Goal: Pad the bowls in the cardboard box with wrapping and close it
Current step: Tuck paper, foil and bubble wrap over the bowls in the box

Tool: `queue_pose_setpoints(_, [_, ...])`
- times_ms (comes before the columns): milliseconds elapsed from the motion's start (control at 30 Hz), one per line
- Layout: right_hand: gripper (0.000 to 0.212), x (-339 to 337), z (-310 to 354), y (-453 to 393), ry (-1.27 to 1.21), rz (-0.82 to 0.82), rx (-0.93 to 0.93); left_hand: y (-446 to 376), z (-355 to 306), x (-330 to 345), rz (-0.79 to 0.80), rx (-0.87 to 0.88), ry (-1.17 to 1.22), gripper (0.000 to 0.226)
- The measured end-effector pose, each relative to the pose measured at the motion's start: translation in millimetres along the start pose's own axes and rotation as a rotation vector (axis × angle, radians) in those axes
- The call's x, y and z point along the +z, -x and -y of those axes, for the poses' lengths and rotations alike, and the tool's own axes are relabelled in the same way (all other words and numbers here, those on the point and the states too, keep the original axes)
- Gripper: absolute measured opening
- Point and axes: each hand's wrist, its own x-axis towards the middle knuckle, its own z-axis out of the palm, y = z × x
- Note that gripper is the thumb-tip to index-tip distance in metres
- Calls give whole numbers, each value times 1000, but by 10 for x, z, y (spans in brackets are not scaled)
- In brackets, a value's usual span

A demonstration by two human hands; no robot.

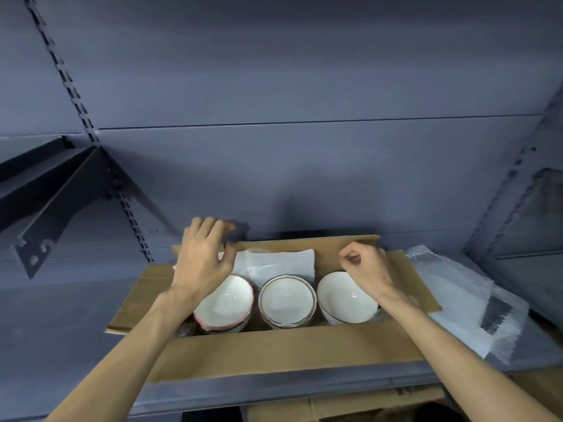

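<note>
The cardboard box (274,351) sits open on a grey metal shelf (76,324), its flaps splayed outward. Inside stand three stacks of white bowls (286,300) in a row, with a folded sheet of white foam wrapping (283,263) tucked behind them against the far wall. More wrapping – a pile of clear bubble sheets (463,300) – lies on the shelf just right of the box.

The left hand (202,257) hovers over the far left corner with a wide grip, fingers spread and holding nothing. The right hand (368,266) hangs over the right bowl with a narrow grip, fingers curled in; nothing is visibly held.

The bowls look like glazed ceramic – heavy for their size, slick and prone to chipping at the rims, so padding belongs between and over them. The wrapping is soft and light; pinch it at an edge. The flaps are stiff, best taken at their free edges
</note>
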Motion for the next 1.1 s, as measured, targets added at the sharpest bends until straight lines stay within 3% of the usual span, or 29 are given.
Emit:
queue_pose_setpoints(133, [16,-521,-296,84,-17,-168,7,-388,-725,277,32,140,188,28])
queue_pose_setpoints(233, [17,-894,-631,214,-8,-276,78,-597,-1387,582,177,234,352,27])
queue_pose_setpoints(367, [24,-1299,-1203,512,89,-299,224,-691,-2192,1029,339,346,457,26])
queue_pose_setpoints(433, [22,-1438,-1444,692,271,-187,261,-684,-2514,1252,403,398,483,26])
queue_pose_setpoints(533, [14,-1472,-1643,989,526,174,169,-643,-2878,1566,503,484,456,23])
queue_pose_setpoints(633, [50,-1321,-1710,1266,612,480,54,-585,-3076,1809,602,525,426,26])
queue_pose_setpoints(700, [67,-1213,-1757,1355,710,548,4,-558,-3133,1919,644,539,433,26])
queue_pose_setpoints(800, [58,-1162,-1766,1336,846,489,-107,-540,-3176,1989,677,561,446,22])
queue_pose_setpoints(867, [40,-1201,-1776,1281,847,447,-157,-545,-3187,1999,692,570,449,20])
queue_pose_setpoints(967, [27,-1308,-1799,1219,698,349,-166,-549,-3189,2016,734,569,438,21])
queue_pose_setpoints(1100, [18,-1511,-1699,1142,364,72,-129,-539,-3214,1935,832,521,468,22])
